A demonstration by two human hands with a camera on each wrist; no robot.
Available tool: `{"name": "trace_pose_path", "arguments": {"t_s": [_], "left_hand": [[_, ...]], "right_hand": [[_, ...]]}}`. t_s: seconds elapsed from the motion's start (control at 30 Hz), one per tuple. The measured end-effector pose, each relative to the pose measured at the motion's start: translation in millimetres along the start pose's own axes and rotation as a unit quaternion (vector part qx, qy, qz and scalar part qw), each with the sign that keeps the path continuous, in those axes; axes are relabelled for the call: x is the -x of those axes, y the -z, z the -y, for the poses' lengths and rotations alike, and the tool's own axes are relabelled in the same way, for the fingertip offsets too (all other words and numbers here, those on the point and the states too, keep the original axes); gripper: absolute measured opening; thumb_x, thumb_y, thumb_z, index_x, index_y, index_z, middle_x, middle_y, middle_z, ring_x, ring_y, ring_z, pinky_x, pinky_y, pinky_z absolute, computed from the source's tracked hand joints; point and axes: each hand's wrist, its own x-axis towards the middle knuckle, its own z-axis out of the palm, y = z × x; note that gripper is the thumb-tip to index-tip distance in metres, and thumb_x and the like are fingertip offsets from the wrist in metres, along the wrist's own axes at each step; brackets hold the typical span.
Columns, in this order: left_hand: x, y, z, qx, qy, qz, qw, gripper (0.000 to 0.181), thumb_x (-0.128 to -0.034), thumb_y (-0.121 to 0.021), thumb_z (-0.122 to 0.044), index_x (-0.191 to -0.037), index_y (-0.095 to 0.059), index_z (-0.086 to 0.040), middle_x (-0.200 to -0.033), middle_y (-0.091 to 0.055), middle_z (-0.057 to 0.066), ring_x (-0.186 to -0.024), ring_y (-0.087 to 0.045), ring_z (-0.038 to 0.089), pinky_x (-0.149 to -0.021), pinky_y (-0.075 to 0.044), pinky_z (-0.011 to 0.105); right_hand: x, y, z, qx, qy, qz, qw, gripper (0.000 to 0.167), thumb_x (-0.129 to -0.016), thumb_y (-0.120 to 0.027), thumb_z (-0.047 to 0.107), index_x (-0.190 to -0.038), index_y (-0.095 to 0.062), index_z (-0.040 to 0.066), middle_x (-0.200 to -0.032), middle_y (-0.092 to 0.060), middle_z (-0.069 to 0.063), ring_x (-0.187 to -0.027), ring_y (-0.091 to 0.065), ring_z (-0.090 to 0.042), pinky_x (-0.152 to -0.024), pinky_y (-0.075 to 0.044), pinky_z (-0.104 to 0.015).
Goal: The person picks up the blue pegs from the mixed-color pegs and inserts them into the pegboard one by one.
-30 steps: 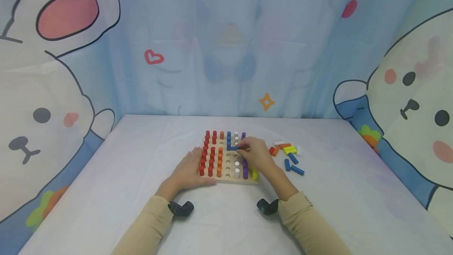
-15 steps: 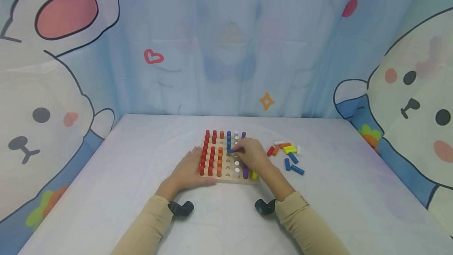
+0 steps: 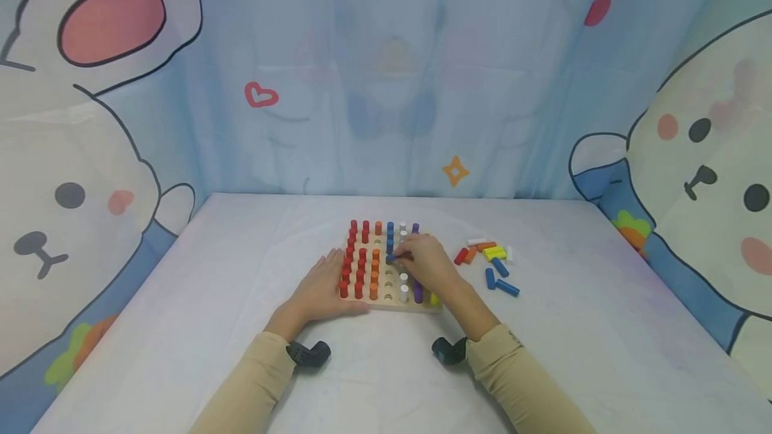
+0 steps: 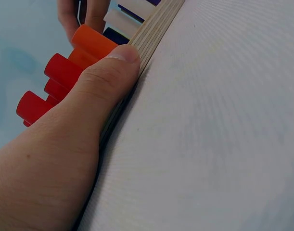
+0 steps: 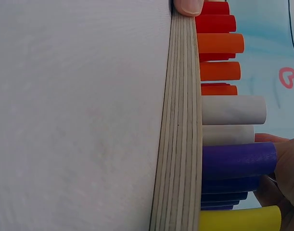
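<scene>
A wooden pegboard (image 3: pixel 398 307) lies on the table, with rows of upright coloured pegs in it. My left hand (image 3: pixel 322 290) rests against its left side, fingers extended; the left wrist view shows the thumb (image 4: pixel 106 77) pressed along the front edge. Between thumb and fingers, my right hand (image 3: pixel 425 263) pinches a blue peg (image 3: pixel 391 259) at the blue column, just in front of the standing blue pegs (image 3: pixel 389 236). Whether that peg sits in a hole cannot be told. In the right wrist view, purple pegs (image 5: pixel 238 161) partly hide the right hand.
Loose pegs lie right of the board: blue pegs (image 3: pixel 507 287), yellow pegs (image 3: pixel 494 253), a red peg (image 3: pixel 461 256), orange and white ones. Bare holes (image 3: pixel 389 284) show in front of the held peg. A printed curtain (image 3: pixel 386 86) hangs behind the table (image 3: pixel 543 367).
My right hand has moved slightly left and toward me, lowering the blue peg from a sideways position over the board into the blue column. The left hand stays in place.
</scene>
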Motion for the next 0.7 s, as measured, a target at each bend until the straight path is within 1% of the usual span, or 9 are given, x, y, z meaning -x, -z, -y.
{"name": "trace_pose_path", "arguments": {"t_s": [0.2, 0.47, 0.7], "left_hand": [[-0.4, -1.3, 1.0, 0.003, 0.0, -0.003, 1.0, 0.126, -0.0625, -0.058, -0.084, -0.153, -0.014, -0.008, -0.159, -0.018, 0.008, -0.149, -0.01, 0.021, -0.121, -0.012, 0.04], [0.4, -0.9, 0.5, 0.002, -0.001, 0.0, 1.0, 0.126, -0.0624, -0.057, -0.085, -0.153, -0.014, -0.008, -0.16, -0.017, 0.008, -0.149, -0.01, 0.021, -0.121, -0.012, 0.039], [0.4, 0.2, 0.1, 0.006, -0.001, -0.001, 1.0, 0.126, -0.062, -0.057, -0.085, -0.153, -0.014, -0.008, -0.16, -0.018, 0.008, -0.149, -0.01, 0.022, -0.121, -0.012, 0.04]], "right_hand": [[0.5, 2.3, 2.3, 0.013, 0.01, 0.0, 0.9999, 0.012, -0.085, -0.071, 0.015, -0.097, -0.075, 0.015, -0.099, -0.07, 0.001, -0.098, -0.063, -0.019, -0.09, -0.053, -0.033], [0.5, 1.0, 4.7, 0.003, -0.005, 0.018, 0.9998, 0.014, -0.085, -0.071, 0.016, -0.098, -0.075, 0.016, -0.101, -0.07, 0.001, -0.099, -0.061, -0.018, -0.091, -0.053, -0.034], [-0.2, -2.8, 3.0, -0.006, 0.004, 0.004, 1.0, 0.014, -0.085, -0.071, 0.014, -0.099, -0.074, 0.015, -0.1, -0.071, 0.001, -0.099, -0.063, -0.018, -0.092, -0.053, -0.034]]}}
